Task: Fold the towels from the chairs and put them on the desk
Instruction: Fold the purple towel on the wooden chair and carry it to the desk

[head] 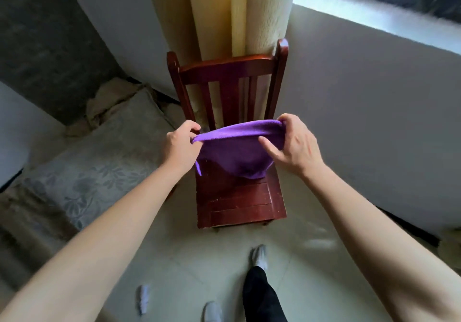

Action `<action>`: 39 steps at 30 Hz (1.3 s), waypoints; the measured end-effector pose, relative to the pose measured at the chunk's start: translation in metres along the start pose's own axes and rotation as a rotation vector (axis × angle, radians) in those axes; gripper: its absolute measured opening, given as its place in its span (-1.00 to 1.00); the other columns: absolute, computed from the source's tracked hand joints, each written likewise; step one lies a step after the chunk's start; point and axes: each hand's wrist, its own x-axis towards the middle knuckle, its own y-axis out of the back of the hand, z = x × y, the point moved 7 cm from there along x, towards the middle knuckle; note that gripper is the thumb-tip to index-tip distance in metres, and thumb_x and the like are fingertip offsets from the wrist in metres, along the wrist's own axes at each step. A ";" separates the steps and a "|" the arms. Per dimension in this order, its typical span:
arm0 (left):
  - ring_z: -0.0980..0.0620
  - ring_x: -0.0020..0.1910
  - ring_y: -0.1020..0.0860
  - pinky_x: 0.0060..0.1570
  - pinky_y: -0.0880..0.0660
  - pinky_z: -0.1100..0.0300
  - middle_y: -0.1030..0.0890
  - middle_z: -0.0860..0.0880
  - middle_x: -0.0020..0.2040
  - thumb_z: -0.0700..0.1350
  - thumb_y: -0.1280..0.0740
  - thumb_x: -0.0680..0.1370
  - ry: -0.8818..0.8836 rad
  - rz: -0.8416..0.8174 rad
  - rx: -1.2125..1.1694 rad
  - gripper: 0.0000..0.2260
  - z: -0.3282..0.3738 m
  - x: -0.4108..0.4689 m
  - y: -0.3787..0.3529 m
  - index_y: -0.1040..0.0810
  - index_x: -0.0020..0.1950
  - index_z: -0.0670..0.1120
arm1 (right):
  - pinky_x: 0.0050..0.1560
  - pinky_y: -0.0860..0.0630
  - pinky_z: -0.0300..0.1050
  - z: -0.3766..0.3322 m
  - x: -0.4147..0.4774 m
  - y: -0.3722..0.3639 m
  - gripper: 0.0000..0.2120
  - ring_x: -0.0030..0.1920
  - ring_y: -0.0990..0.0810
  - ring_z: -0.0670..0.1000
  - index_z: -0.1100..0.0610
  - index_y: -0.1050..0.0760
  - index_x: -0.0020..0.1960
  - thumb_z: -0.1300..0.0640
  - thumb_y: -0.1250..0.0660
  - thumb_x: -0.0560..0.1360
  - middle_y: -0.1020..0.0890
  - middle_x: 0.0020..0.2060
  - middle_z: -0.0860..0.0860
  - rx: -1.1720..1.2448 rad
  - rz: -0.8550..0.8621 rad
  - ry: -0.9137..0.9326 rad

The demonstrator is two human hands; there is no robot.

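At six o'clock, pale floor tiles (199, 254) are seen underfoot, with two feet in light socks. Higher up, a purple towel (239, 152) is held stretched above the seat of a dark red wooden chair (239, 204): one top corner is pinched by the left hand (180, 144), the other gripped by the right hand (290, 142). A floral-covered bed (82, 172) is placed at nine o'clock. Cream curtains (224, 14) hang at twelve, and a grey windowsill (374, 22) is seen at two.
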 end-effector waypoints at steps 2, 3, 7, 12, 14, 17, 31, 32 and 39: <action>-0.11 -0.15 -0.60 -0.17 -0.49 0.11 -0.67 -0.01 -0.20 -0.21 -0.36 0.44 -0.048 -0.018 0.029 -0.86 0.007 -0.011 0.018 -0.61 -0.05 -0.03 | -0.01 -0.48 0.05 -0.008 -0.012 0.022 -0.62 0.01 -0.56 0.20 0.19 -0.42 0.18 0.03 -0.38 0.46 -0.57 0.04 0.14 -0.013 0.009 -0.013; -0.12 -0.15 -0.60 -0.16 -0.51 0.08 -0.67 -0.02 -0.21 -0.21 -0.35 0.45 -0.071 -0.020 0.040 -0.88 0.012 -0.018 0.028 -0.62 -0.09 -0.02 | -0.01 -0.47 0.05 -0.013 -0.018 0.034 -0.68 0.02 -0.55 0.23 0.19 -0.42 0.17 0.09 -0.33 0.47 -0.57 0.04 0.15 -0.028 0.019 -0.031; -0.18 -0.06 -0.58 -0.05 -0.50 0.01 -0.65 -0.12 -0.08 -0.19 -0.37 0.47 -0.190 0.017 0.080 -0.86 0.027 -0.049 0.065 -0.68 -0.04 -0.04 | -0.12 -0.41 0.04 -0.040 -0.045 0.078 -0.81 -0.02 -0.57 0.27 0.15 -0.39 0.13 0.16 -0.19 0.53 -0.60 -0.02 0.16 -0.107 0.086 -0.075; -0.20 -0.12 -0.58 -0.07 -0.52 -0.02 -0.61 -0.13 -0.10 -0.18 -0.38 0.47 -0.266 0.043 0.082 -0.86 0.052 -0.073 0.115 -0.68 -0.04 -0.01 | -0.18 -0.42 0.03 -0.082 -0.064 0.137 -0.81 -0.09 -0.62 0.29 0.16 -0.42 0.16 0.14 -0.17 0.59 -0.63 0.01 0.17 -0.229 0.162 -0.006; -0.16 -0.15 -0.60 -0.10 -0.54 0.00 -0.64 -0.07 -0.13 -0.17 -0.40 0.46 -0.294 0.082 0.039 -0.88 0.063 -0.079 0.135 -0.66 -0.06 0.01 | -0.19 -0.42 0.03 -0.092 -0.064 0.155 -0.82 -0.05 -0.60 0.28 0.17 -0.44 0.15 0.13 -0.18 0.60 -0.57 0.06 0.16 -0.260 0.213 0.013; 0.03 -0.27 -0.62 -0.22 -0.54 0.18 -0.68 0.00 -0.23 -0.11 -0.48 0.46 -0.217 0.116 -0.251 -0.96 0.070 -0.083 0.159 -0.65 -0.14 -0.02 | -0.12 -0.45 0.05 -0.095 -0.060 0.182 -0.78 0.04 -0.58 0.25 0.14 -0.46 0.20 0.14 -0.15 0.61 -0.55 0.13 0.13 -0.220 0.301 -0.039; -0.01 -0.18 -0.64 -0.09 -0.54 0.18 -0.71 -0.04 -0.19 -0.08 -0.50 0.44 -0.074 0.078 -0.167 -0.90 0.052 -0.027 0.158 -0.73 -0.07 -0.04 | -0.03 -0.43 0.03 -0.047 0.001 0.180 -0.72 0.18 -0.51 0.18 -0.03 -0.49 0.27 0.07 -0.14 0.62 -0.54 0.14 0.08 -0.194 0.194 -0.081; 0.00 -0.24 -0.63 -0.12 -0.57 0.13 -0.70 -0.04 -0.23 -0.05 -0.52 0.42 -0.035 0.091 -0.193 -0.91 0.050 -0.020 0.157 -0.73 -0.11 -0.02 | -0.02 -0.43 0.03 -0.042 0.008 0.177 -0.72 0.18 -0.51 0.18 -0.04 -0.49 0.28 0.06 -0.13 0.63 -0.53 0.15 0.08 -0.179 0.189 -0.099; 0.05 -0.22 -0.64 -0.13 -0.62 0.18 -0.68 -0.04 -0.19 -0.20 -0.48 0.46 0.037 0.245 -0.654 -0.91 0.079 0.012 0.179 -0.70 -0.09 -0.03 | 0.08 -0.38 -0.11 -0.035 0.050 0.190 -0.72 0.12 -0.54 0.14 0.04 -0.53 0.25 0.09 -0.11 0.64 -0.57 0.13 0.12 0.178 0.338 -0.223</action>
